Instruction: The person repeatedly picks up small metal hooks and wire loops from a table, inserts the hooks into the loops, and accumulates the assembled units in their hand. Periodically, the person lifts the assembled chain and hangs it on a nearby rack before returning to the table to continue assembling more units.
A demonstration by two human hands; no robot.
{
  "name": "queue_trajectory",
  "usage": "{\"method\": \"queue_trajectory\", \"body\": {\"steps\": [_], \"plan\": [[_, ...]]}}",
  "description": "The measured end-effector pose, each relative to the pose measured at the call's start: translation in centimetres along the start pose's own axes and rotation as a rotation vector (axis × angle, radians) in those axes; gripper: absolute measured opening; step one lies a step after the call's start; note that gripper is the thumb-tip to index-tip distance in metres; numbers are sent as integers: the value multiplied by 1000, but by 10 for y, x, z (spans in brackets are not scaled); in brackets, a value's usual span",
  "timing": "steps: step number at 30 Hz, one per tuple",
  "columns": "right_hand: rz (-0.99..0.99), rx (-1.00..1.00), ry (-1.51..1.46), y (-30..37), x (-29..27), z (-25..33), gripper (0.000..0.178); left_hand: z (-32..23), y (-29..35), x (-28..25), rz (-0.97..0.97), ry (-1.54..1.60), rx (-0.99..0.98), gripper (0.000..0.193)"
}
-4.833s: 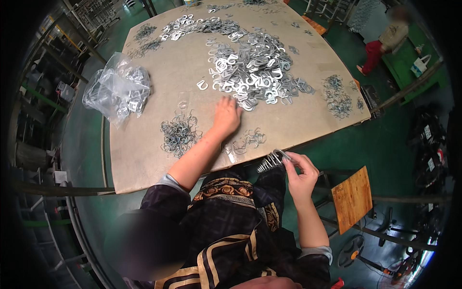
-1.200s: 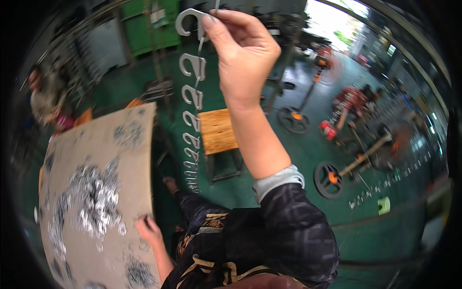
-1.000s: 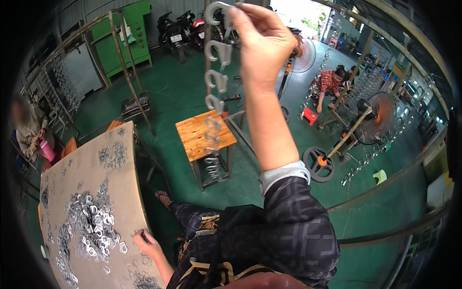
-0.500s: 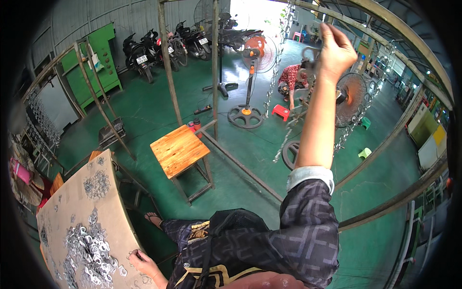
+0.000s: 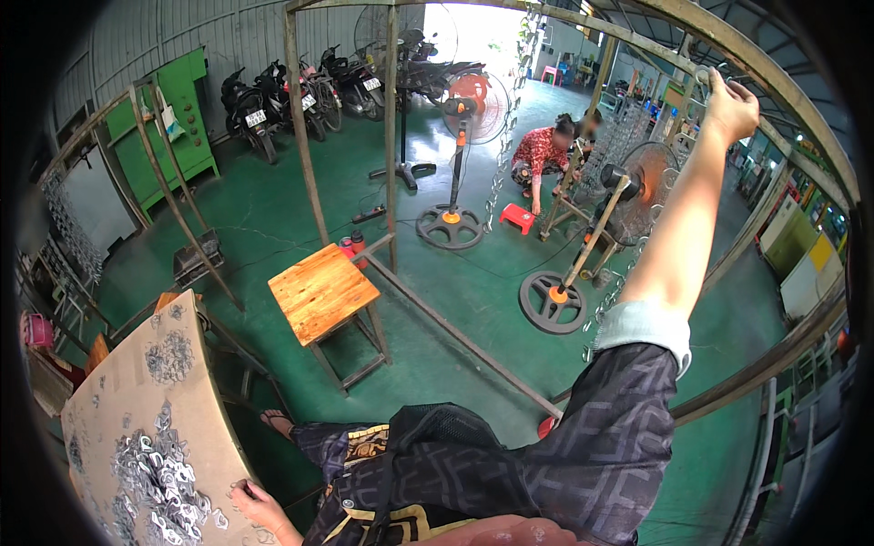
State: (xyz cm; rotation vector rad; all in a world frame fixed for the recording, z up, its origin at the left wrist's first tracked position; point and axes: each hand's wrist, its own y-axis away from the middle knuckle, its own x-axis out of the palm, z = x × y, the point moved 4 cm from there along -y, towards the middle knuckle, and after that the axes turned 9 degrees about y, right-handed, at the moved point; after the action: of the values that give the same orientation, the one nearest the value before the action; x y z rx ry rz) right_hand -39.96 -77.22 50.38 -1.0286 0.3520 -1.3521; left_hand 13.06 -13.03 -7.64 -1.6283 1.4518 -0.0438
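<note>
My right hand (image 5: 733, 107) is raised at the upper right, close under the overhead bar of a metal frame. Its fingers are pinched at the top of a chain of metal links (image 5: 590, 329); my forearm hides most of the chain, and its lower end shows under my sleeve. At the lower left my left hand (image 5: 259, 510) rests by the edge of a cardboard-covered table (image 5: 205, 382), its fingers curled; whatever they hold is too small to make out. Beside it lies a pile of flat silvery metal pieces (image 5: 164, 482), with a smaller heap of thin wire pieces (image 5: 169, 357) farther up.
A wooden-topped stool (image 5: 323, 291) stands ahead, beside a low crossbar (image 5: 464, 337) of the frame. Another chain (image 5: 499, 173) hangs from the overhead bar (image 5: 628, 36). Standing fans (image 5: 451, 227) and a red step stool (image 5: 517, 218) are beyond; a person (image 5: 539, 155) crouches there, another behind.
My right hand has moved right with the chain, up against the overhead bar. My left hand stays at the table edge. The view has shifted slightly, uncovering the crouching person and a second person behind.
</note>
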Motion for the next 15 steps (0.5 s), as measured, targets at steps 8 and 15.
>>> {"method": "queue_trajectory", "body": {"steps": [8, 15], "plan": [[47, 62, 195, -58, 16, -39, 49, 4, 0, 2, 14, -71, -14, 9], [42, -29, 321, -74, 28, -61, 49, -4, -4, -3, 38, -64, -25, 9]]}}
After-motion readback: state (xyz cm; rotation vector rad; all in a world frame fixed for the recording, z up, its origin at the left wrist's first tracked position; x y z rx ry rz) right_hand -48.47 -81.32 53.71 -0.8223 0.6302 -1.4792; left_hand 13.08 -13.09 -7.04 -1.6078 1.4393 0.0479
